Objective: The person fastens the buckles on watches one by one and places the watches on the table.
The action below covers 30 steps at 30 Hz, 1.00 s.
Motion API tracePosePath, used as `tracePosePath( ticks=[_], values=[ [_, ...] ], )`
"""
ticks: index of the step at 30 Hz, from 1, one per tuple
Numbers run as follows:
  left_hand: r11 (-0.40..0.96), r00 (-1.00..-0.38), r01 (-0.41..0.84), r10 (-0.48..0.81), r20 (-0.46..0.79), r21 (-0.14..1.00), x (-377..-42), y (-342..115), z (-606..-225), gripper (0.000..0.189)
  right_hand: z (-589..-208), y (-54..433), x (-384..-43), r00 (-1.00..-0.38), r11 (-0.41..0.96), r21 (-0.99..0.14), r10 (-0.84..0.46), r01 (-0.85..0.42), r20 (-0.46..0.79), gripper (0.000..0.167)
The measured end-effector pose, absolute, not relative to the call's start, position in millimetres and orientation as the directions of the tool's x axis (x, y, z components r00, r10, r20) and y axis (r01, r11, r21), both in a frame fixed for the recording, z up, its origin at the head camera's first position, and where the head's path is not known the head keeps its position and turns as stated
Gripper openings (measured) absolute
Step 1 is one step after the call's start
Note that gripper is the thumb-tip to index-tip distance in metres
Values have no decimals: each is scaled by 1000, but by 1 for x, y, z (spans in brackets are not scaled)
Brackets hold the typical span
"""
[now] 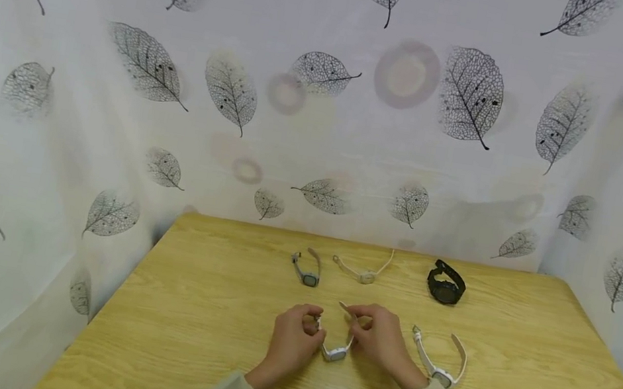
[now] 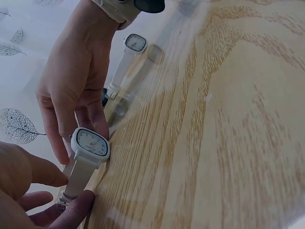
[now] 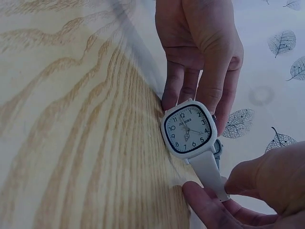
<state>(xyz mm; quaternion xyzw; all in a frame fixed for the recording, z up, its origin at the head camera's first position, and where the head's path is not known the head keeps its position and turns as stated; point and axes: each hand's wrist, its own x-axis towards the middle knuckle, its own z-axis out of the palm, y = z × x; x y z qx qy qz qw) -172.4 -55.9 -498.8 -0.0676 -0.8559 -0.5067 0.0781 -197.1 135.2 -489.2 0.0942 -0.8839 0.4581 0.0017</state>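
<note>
- We have the white watch (image 1: pixel 334 352) between both hands at the near middle of the table (image 1: pixel 207 314), its square face (image 3: pixel 187 129) resting low, its straps rising either side.
- Our left hand (image 1: pixel 291 341) pinches one strap (image 2: pixel 78 176) near its end; our right hand (image 1: pixel 380 338) pinches the other.
- We judge it light, the straps soft and bendy, the face glass the one fragile part; the straps close to the case look the best hold.
- The buckle end is hidden behind our fingers, and the brand on the dial is too small to read.
- The other watches farther off show little detail.
</note>
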Motion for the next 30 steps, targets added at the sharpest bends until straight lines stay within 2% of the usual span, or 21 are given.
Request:
tracePosePath(
  ticks=[7,15,30],
  values=[
    [397,-984,171,21,177,902,-173,-52,-499,32,-488,135,-196,-989,524,-840,-111,-140,96,33],
    [293,-988,137,-26,152,946,-180,-51,-501,25,-484,137,-194,-983,538,-823,-74,-182,169,34],
    [93,-986,163,-8,164,982,-195,-58,-481,21,-473,145,-197,-973,384,-894,-80,-231,217,34]
  ],
)
